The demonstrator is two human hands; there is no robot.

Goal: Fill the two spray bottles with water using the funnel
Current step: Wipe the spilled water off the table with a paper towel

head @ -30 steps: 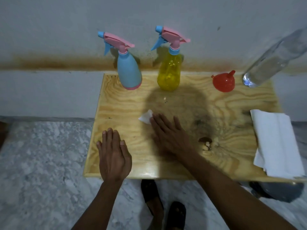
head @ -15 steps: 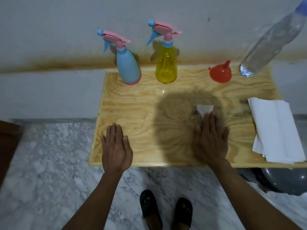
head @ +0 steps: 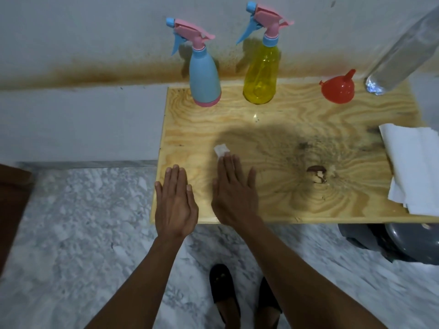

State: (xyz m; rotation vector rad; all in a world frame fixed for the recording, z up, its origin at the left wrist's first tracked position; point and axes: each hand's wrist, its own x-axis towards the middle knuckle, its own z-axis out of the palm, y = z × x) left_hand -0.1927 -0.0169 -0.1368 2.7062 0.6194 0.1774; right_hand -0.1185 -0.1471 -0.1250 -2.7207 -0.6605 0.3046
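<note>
On the pale plywood desk [head: 297,210], the clear plastic water bottle [head: 401,53], capped blue spray bottle [head: 205,77], capped yellow spray bottle [head: 261,74] and red plastic funnel [head: 338,87] stand untouched at the back; filling seems unstarted. Left hand [head: 175,205] lies flat; right hand [head: 235,195] presses a small white tissue [head: 221,149], fingers straight.

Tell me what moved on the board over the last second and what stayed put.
The right hand, flat on a small tissue, slid it right across the board and then back left, ending near the left hand. Nothing was picked up or let go. The left hand stayed flat at the front edge. Both spray bottles, the funnel, the water bottle and the folded towels kept their places.
</note>
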